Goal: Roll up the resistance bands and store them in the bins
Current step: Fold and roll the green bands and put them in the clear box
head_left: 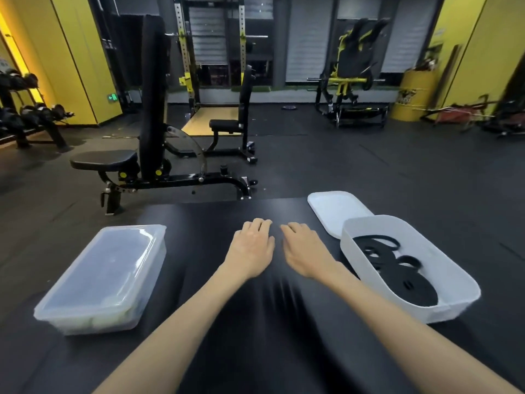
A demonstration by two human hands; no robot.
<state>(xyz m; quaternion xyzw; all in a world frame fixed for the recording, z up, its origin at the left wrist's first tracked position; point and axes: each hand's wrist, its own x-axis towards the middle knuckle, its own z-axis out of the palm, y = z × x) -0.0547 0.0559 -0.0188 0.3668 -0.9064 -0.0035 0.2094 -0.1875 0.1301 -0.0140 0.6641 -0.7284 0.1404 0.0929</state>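
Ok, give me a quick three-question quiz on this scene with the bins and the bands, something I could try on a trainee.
1. True or false: the clear bin on the left has its lid on.
2. Where does the loose white lid lie relative to the white bin? A) on top of it, B) flat on the mat just beyond it, C) inside it.
3. Fill in: the rolled black bands lie in the ____ bin.

Key: 1 true; 2 B; 3 white.
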